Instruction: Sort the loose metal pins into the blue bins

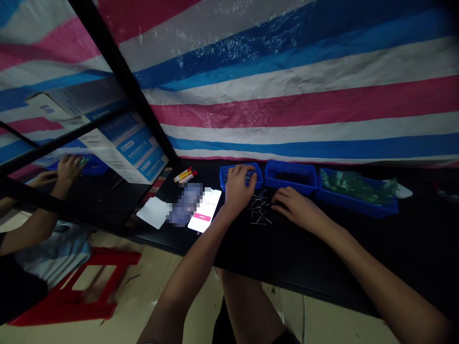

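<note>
Co-worker: seated beyond a dark frame, body cut off by my left edge; a hand [70, 168] has something green I can't identify.
Boxes [132, 150]: white and blue, print too small for me.
Pale sheet [153, 212]: on the bench [287, 258], its right side pixelated.
Purplish item [185, 205]: partly masked by pixelation.
Markers [185, 175]: small cluster, behind the phone [205, 211], whose screen is lit.
Left hand [238, 188]: fingers bent over the left bin [223, 177], hiding much of its pins; I cannot tell if it grips any.
Loose pins [260, 210]: scattered on the bench between the hands.
Middle bin [291, 186]: dark inside, contents unreadable.
Right hand [296, 205]: fingers curled beside the loose pins; grip unclear.
Right bin [358, 203]: green, filmy material, details murky.
</note>
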The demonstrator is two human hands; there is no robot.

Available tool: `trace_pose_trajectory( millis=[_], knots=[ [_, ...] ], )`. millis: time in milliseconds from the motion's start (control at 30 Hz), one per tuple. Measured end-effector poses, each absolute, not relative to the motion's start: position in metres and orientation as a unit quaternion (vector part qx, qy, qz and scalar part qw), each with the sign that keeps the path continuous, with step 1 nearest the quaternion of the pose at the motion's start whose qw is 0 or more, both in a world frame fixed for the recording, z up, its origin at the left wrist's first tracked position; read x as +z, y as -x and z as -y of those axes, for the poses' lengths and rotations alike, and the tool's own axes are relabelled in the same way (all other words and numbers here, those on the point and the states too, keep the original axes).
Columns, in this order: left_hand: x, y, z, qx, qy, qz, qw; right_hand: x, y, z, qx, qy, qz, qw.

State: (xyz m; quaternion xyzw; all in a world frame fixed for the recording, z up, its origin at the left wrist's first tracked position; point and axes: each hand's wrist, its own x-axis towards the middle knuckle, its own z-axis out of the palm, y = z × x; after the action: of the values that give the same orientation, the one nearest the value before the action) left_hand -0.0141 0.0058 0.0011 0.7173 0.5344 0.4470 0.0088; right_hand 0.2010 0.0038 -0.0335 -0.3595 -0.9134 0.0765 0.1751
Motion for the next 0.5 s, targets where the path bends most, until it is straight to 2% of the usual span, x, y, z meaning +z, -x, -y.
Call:
trace_pose_trajectory(
  millis=[267,500],
  knots=[
    [-0.002,0.007,-0.003,0.426,-0.751,-0.504,0.027,-0.033,-0.197,-0.001,0.074,0.369,0.911,0.168],
    [-0.002,0.006,-0.003,0.414,-0.764,-0.492,0.045,-0.022,-0.196,0.002,0.091,0.380,0.895,0.216]
  ],
)
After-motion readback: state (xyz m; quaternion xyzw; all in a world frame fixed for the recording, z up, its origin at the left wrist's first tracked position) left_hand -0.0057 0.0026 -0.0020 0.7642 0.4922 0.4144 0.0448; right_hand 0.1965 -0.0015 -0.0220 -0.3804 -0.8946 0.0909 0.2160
